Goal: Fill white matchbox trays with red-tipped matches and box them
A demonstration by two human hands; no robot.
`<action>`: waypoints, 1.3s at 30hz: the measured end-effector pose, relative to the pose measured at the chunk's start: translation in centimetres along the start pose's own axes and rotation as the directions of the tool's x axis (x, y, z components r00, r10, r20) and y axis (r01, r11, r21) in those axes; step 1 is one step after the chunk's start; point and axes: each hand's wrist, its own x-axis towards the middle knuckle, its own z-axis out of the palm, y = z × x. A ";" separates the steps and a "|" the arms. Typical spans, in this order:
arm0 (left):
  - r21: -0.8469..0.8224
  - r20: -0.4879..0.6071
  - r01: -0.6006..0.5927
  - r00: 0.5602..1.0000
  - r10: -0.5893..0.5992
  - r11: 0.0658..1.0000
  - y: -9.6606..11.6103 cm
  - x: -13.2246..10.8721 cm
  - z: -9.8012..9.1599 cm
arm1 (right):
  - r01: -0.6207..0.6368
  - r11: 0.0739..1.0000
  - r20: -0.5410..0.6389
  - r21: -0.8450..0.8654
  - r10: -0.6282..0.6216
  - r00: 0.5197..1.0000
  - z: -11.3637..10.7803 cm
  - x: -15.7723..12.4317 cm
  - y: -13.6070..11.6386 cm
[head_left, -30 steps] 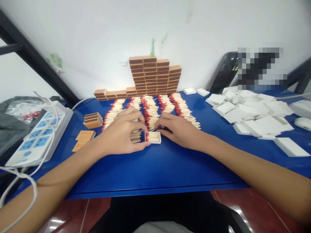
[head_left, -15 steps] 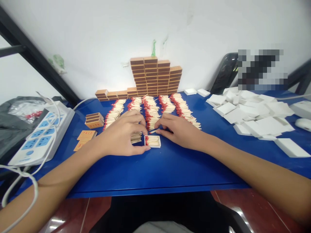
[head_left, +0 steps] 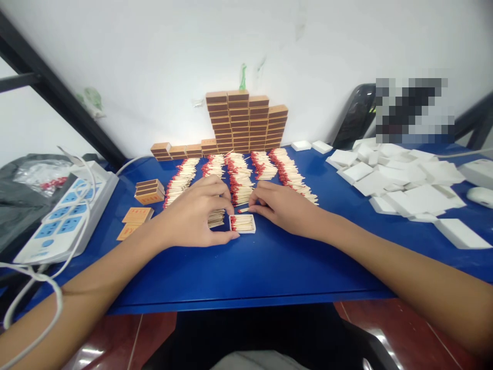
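Observation:
A small white matchbox tray (head_left: 252, 231) lies on the blue table, with red-headed matches (head_left: 242, 223) side by side in it, heads to the left. My left hand (head_left: 200, 213) grips the tray's left end between thumb and fingers. Just above the tray's right part, my right hand (head_left: 275, 205) pinches a single match (head_left: 244, 209), its red head pointing left. Behind both hands, loose matches lie in several long rows, the middle row (head_left: 239, 177) closest to my right fingertips. Partly hidden under my left hand is another bunch of matches (head_left: 215, 219).
Brown matchboxes (head_left: 248, 123) are stacked against the wall. More boxes (head_left: 149, 191) and orange box sleeves (head_left: 134, 222) sit at left, beside a white power strip (head_left: 63, 216) with cables. A heap of white trays (head_left: 400, 180) covers the right side, near a white mouse (head_left: 479, 196).
My right hand has shifted slightly to the right, and the match in it now sticks out less from the fingertips. My left hand keeps its hold on the tray.

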 end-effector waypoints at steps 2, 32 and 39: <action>0.009 0.005 0.001 1.000 -0.001 1.000 0.0 0.0 0.0 | -0.013 1.000 0.004 -0.009 0.013 1.000 -0.3 0.0 0.0; 0.069 -0.014 0.004 1.000 -0.003 0.998 -0.5 -0.2 0.7 | 0.112 0.994 -0.134 -0.010 -0.113 0.984 0.4 -0.2 0.3; 0.094 -0.006 -0.011 1.000 0.012 0.995 -0.5 -0.1 0.7 | 0.132 0.991 -0.142 -0.011 -0.133 0.981 0.5 -0.3 0.4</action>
